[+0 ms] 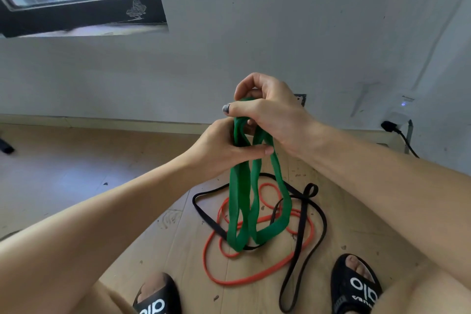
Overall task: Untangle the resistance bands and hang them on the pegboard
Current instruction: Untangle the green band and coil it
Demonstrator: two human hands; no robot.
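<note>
Both hands pinch the wide green rubber resistance band [257, 201]: right hand [265, 112] at its top, left hand [224, 145] just below. Its loops hang straight down, their lower ends over the thin orange band [254, 280] and black band [303, 257] tangled on the wooden floor [76, 160] near the feet.

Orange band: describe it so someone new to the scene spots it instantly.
Look at the wooden floor between the person's two black sandals, below the hands. The orange band lies there in loose loops, tangled with a black band. It is the thinnest and the only orange one; the wide green band hangs from both hands above it.
</note>
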